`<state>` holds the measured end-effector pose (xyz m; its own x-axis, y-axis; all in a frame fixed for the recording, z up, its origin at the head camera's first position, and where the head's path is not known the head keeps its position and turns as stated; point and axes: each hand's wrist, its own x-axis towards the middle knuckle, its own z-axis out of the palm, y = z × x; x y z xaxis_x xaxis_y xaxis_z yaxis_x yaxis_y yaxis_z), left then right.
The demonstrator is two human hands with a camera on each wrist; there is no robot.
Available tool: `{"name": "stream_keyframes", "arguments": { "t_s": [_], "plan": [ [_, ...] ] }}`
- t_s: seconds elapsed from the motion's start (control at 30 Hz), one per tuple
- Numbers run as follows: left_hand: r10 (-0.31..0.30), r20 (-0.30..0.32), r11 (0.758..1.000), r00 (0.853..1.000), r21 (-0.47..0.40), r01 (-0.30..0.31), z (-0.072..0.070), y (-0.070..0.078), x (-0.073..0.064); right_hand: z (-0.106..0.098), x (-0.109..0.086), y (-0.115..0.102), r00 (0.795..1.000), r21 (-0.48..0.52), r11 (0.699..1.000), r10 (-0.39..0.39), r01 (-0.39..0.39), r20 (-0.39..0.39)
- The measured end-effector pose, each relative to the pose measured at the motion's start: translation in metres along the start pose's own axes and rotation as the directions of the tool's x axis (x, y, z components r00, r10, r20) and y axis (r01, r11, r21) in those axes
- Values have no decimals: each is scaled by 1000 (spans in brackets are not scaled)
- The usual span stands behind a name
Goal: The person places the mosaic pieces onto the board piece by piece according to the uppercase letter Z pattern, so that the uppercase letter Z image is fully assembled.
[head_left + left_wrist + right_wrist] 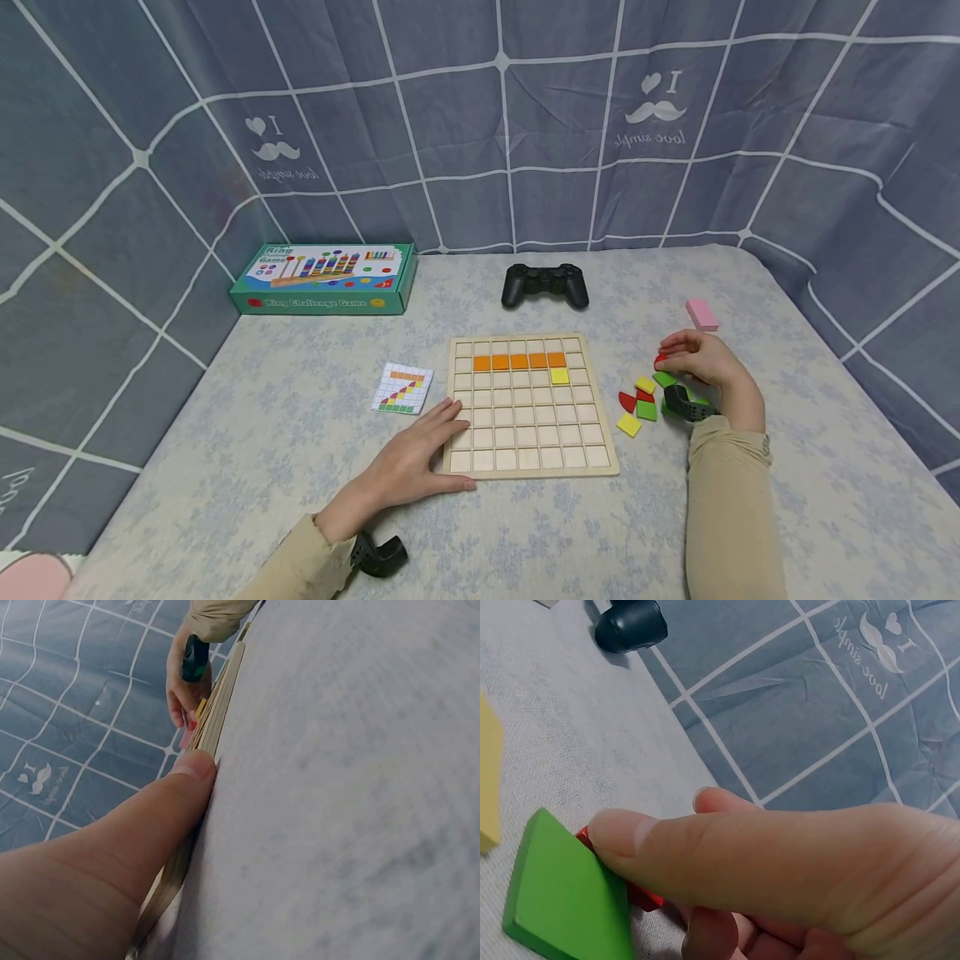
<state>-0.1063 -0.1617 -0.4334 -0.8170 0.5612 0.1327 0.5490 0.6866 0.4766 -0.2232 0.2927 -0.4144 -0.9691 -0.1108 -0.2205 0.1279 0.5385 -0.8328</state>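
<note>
A wooden grid board lies on the table, with a row of orange squares near its top and one yellow square under the row's right end. My left hand rests at the board's lower left corner, fingers on the left edge, thumb against the near edge. To the right, my right hand pinches a red piece between thumb and fingers over a loose pile. A green piece lies right beside the thumb and partly covers the red one in the right wrist view.
Left of the board lies a pattern card. Loose red, green and yellow pieces lie right of the board. Farther back are a black game controller, a green game box and a pink block, before a hanging blue curtain.
</note>
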Motion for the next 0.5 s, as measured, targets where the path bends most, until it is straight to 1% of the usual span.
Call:
{"name": "stream_keyframes", "arguments": {
  "t_s": [0.17, 0.33, 0.5],
  "plan": [
    [6, -4, 1000, 1000, 0, -6, 0, 0, 0, 1, -1, -4, 1000, -15, 1000, -7, 7, 0],
    [6, -4, 1000, 1000, 2, -6, 0, 0, 1, 1, 0, -6, 999, -47, 998, -48, 49, 3],
    [8, 0, 1000, 1000, -2, -8, 0, 0, 1, 0, -3, -13, 1000, -83, 996, -17, 17, 7]
  ]
}}
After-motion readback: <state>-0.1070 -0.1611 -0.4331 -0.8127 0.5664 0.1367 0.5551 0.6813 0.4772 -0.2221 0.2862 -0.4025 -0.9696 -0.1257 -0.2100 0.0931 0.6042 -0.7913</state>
